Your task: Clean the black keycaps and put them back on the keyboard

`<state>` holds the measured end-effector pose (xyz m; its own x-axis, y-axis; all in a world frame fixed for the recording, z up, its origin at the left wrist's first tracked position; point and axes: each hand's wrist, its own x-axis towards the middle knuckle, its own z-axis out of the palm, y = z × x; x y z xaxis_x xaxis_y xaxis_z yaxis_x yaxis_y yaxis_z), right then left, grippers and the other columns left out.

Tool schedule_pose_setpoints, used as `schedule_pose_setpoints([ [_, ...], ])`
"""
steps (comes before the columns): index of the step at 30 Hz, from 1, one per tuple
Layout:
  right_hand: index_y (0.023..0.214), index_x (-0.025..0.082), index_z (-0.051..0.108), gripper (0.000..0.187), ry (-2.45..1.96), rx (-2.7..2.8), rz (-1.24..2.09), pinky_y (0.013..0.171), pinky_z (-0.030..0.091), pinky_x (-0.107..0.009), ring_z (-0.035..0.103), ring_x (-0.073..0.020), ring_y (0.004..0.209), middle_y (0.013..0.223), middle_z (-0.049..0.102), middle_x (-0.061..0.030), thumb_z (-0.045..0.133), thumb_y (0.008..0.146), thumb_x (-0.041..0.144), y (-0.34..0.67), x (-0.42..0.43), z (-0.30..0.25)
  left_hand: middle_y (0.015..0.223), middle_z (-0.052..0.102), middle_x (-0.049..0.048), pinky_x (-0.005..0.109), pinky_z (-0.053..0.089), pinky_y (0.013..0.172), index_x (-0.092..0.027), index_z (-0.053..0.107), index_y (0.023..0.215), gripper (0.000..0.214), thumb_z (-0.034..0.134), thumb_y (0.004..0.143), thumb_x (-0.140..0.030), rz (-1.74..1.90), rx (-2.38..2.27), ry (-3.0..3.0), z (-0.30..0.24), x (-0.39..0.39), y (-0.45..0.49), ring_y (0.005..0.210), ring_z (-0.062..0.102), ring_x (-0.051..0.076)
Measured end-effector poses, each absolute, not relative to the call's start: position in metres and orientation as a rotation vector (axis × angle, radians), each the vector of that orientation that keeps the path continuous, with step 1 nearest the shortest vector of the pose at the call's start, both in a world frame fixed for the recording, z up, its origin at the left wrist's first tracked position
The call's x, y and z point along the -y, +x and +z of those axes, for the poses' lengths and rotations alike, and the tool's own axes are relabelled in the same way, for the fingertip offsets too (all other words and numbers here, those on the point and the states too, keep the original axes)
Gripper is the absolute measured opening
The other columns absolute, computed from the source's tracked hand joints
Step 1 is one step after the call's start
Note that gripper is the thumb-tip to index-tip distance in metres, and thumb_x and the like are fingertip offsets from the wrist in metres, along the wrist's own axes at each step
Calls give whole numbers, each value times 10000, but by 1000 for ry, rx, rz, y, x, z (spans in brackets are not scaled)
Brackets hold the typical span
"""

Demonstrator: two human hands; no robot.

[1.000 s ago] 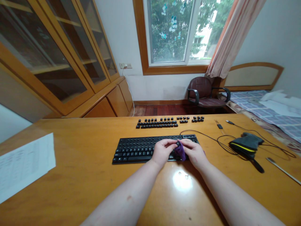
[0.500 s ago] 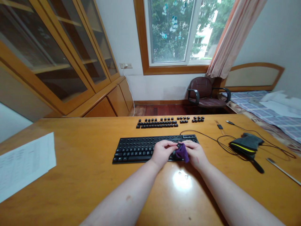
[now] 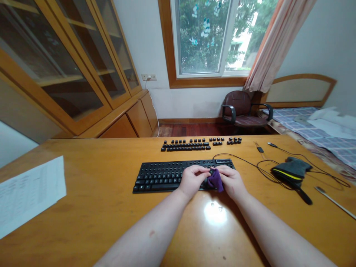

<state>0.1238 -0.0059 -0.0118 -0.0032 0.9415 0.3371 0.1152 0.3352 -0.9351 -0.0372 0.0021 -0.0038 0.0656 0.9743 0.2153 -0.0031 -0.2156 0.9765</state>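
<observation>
A black keyboard (image 3: pixel 161 175) lies in the middle of the wooden desk (image 3: pixel 97 207). Both my hands rest over its right part. My right hand (image 3: pixel 232 181) is closed on a small purple cloth (image 3: pixel 215 180). My left hand (image 3: pixel 192 178) is pinched shut beside the cloth, fingertips meeting the right hand's; something small and dark may sit between them, but I cannot make it out. Rows of loose black keycaps (image 3: pixel 185 145) lie on the desk behind the keyboard.
A white printed sheet (image 3: pixel 27 193) lies at the desk's left edge. To the right are a black cable (image 3: pixel 258 165), a grey-and-yellow object (image 3: pixel 292 170) and a thin metal tool (image 3: pixel 333 201). Beyond the desk stand a cabinet (image 3: pixel 69 74), a chair (image 3: pixel 241 109) and a bed (image 3: pixel 319 129).
The purple cloth has shifted slightly in my right hand, hanging a little lower and to the right. Both hands stay in nearly the same place.
</observation>
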Motion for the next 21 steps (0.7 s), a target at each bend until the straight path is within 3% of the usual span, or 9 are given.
schedule_pose_setpoints([
  [4, 832, 229, 730, 208, -1137, 1275, 1024, 782, 504, -352, 650, -209, 811, 873, 715, -58, 690, 678, 362, 119, 8, -10, 758, 682, 57, 298, 513, 722, -157, 696, 731, 85, 666, 671, -209, 1364, -1057, 1462, -1, -2, -36, 728, 630, 162],
  [7, 829, 203, 723, 266, -1181, 1146, 1071, 738, 523, -357, 661, -212, 747, 817, 723, -62, 725, 625, 373, 115, 10, -9, 778, 676, 57, 295, 501, 736, -168, 701, 765, 99, 632, 714, -219, 1394, -1069, 1574, -1, -2, -37, 748, 619, 156],
  [15, 910, 209, 709, 405, -1102, 1158, 1210, 777, 529, -386, 670, -244, 817, 886, 721, -68, 776, 536, 352, 110, 12, -1, 744, 682, 44, 271, 506, 677, -154, 674, 742, 108, 654, 696, -250, 1354, -1104, 1455, -3, -1, -36, 693, 629, 150],
  [21, 808, 185, 713, 309, -1155, 1138, 1104, 729, 538, -367, 671, -225, 741, 810, 723, -70, 755, 558, 362, 111, 10, -4, 778, 687, 60, 291, 509, 723, -158, 687, 758, 106, 631, 710, -235, 1316, -1086, 1492, -1, 1, -36, 742, 633, 166],
])
